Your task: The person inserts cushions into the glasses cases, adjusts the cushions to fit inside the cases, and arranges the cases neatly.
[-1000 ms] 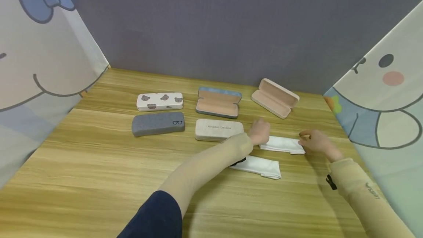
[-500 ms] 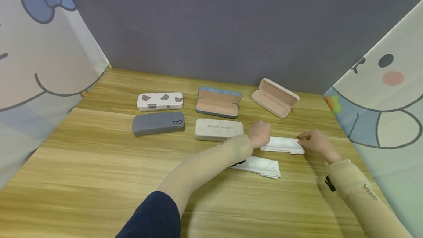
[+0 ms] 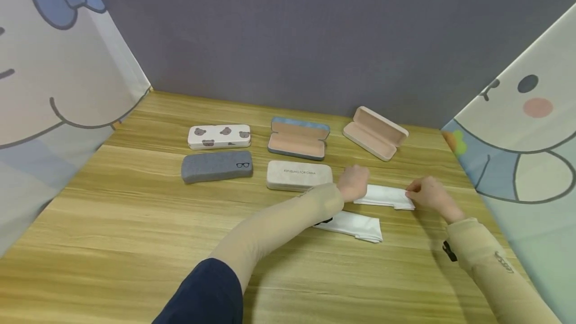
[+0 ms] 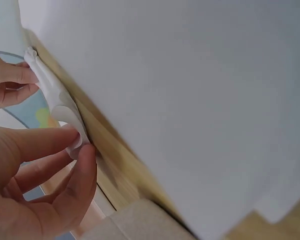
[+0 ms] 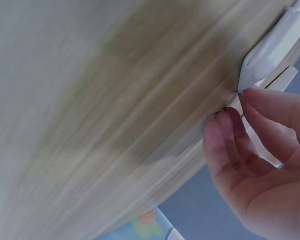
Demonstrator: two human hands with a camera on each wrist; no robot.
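Head view: a folded white cloth [image 3: 384, 196] is laid across the wooden table [image 3: 135, 244], to the right of the centre, between the two hands. Its left end is pinched between the thumb and fingertips of the left hand [image 3: 353, 183], as is seen closely from the left wrist, where the edge is curled up at the grip. Its right end is pinched by the right hand [image 3: 429, 193], with the fingertips set at the corner. Nearer to the person, a second folded cloth [image 3: 360, 226] is partly covered by the beige left sleeve [image 3: 279, 226]. Just left of the left hand, a closed cream case [image 3: 299, 175] marked with lettering is placed. Behind it, a blue case [image 3: 297, 145] is left open, and a pink-lined case [image 3: 371, 139] is opened farther right. At left, a grey case [image 3: 216, 166] and a bear-print case [image 3: 219, 136] are shut.
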